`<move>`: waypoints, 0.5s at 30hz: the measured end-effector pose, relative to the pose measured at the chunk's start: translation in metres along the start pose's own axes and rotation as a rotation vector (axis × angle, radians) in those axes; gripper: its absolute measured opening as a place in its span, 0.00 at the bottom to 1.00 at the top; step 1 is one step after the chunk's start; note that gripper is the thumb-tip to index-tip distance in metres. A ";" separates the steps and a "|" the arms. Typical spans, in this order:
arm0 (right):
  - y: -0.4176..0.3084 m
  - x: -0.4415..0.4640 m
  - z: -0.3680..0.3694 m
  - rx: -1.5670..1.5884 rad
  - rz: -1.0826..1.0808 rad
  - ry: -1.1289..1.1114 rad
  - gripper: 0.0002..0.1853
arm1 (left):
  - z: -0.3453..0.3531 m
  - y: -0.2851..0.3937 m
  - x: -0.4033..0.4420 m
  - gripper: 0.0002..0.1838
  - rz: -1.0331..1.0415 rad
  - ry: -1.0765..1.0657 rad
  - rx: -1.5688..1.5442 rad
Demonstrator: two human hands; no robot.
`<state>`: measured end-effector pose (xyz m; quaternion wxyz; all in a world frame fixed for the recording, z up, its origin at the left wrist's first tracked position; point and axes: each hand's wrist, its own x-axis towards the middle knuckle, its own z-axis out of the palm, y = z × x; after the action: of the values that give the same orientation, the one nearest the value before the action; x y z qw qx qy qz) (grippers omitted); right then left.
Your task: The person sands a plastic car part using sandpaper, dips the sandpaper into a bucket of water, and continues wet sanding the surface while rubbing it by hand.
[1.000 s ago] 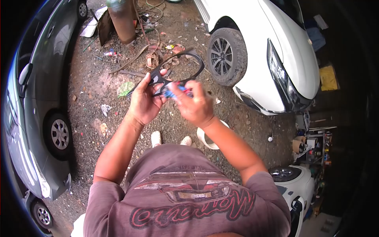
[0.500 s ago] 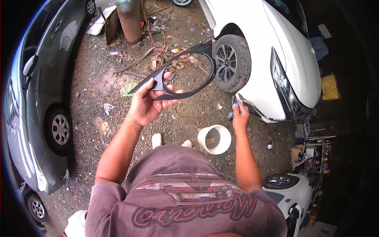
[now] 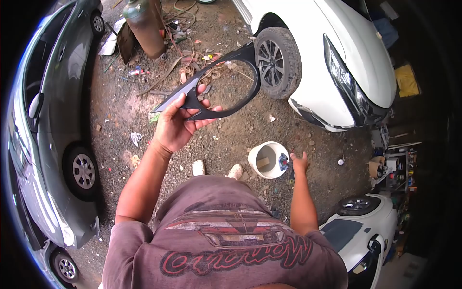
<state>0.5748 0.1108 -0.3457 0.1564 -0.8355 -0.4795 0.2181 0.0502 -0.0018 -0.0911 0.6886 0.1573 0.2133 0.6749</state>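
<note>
My left hand (image 3: 174, 126) grips a black car trim bezel (image 3: 243, 107) by its narrow end, thumb on top and fingers underneath. The piece is a large open loop with a pointed tail, held up in front of me. Low on the right, my right hand (image 3: 300, 164) is beside a white bucket (image 3: 253, 167), its thumb and fingers apart. A small blue and dark thing (image 3: 283, 162) shows at the bucket's right rim, just off my fingertips; I cannot make out its kind. Inside the bucket is a tan block (image 3: 263, 163).
A white car (image 3: 308, 29) stands ahead on the right, a grey car (image 3: 53, 106) on the left. A gas cylinder (image 3: 144, 31) with hoses and litter is at the back. Another white car (image 3: 351, 236) is at lower right, near a cluttered shelf (image 3: 399, 166).
My right hand has moved down to the bucket, and the blue thing has left its grip. The bezel stays in my left hand, slightly tilted. The view has shifted a little.
</note>
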 end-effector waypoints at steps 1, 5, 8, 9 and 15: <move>0.009 0.009 0.005 0.007 0.005 -0.002 0.49 | 0.003 -0.002 0.002 0.37 -0.010 0.004 0.004; 0.007 0.006 -0.003 0.802 0.357 -0.340 0.40 | 0.012 -0.009 0.005 0.38 -0.038 0.011 0.014; -0.013 -0.008 -0.008 0.961 0.331 -0.497 0.24 | 0.014 -0.012 0.006 0.38 -0.047 0.016 0.019; -0.030 -0.017 -0.015 0.957 0.327 -0.498 0.24 | 0.014 -0.012 0.005 0.38 -0.043 0.017 0.016; -0.110 -0.027 -0.054 1.222 0.127 -0.677 0.15 | 0.007 -0.002 0.001 0.36 0.007 -0.078 0.013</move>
<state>0.5101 0.1387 -0.2414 0.4273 -0.5103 -0.2437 0.7054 0.0551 0.0000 -0.0865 0.6932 0.1888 0.1900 0.6691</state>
